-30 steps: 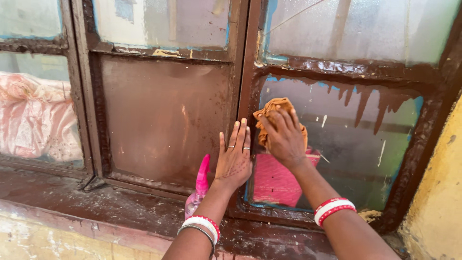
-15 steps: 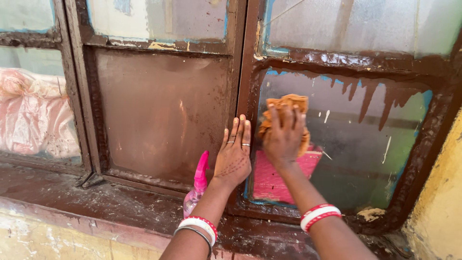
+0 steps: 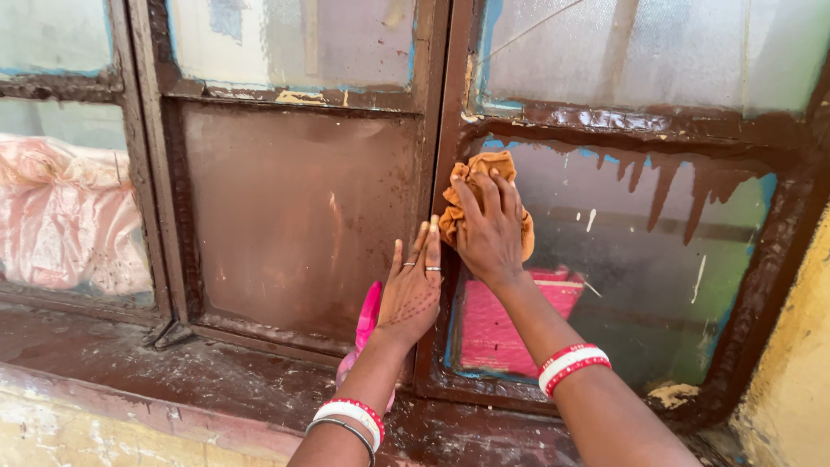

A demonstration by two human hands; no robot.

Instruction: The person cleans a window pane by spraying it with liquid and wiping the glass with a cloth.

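Cloth [image 3: 480,195] sits a bit higher and further left on the glass than it did a second ago, so the wiping stroke is creeping up toward the top-left corner of the right pane [image 3: 657,285], just under the band of dripped brown paint. That reads like the scrub is working its way along the upper edge, with most of the pane below still hazy.

Going left to right: pink sacking [image 3: 69,225] shows behind the far left glass, then comes the brown panel [image 3: 294,216], then the frame post [image 3: 437,207].

Left hand [image 3: 413,290] lies flat against the post, fingers straight and close together, palm pressed on, holding nothing; it hasn't budged while the other one moves. It looks like a brace. Something pink [image 3: 369,316] sticks up just behind that wrist.

Right hand [image 3: 488,233] is reaching up, wrist bent back, fingers spread over the cloth and pushing it flat to the glass rather than pinching it. A red block [image 3: 506,324] shows through the pane right below. Both wrists carry red and white bangles.
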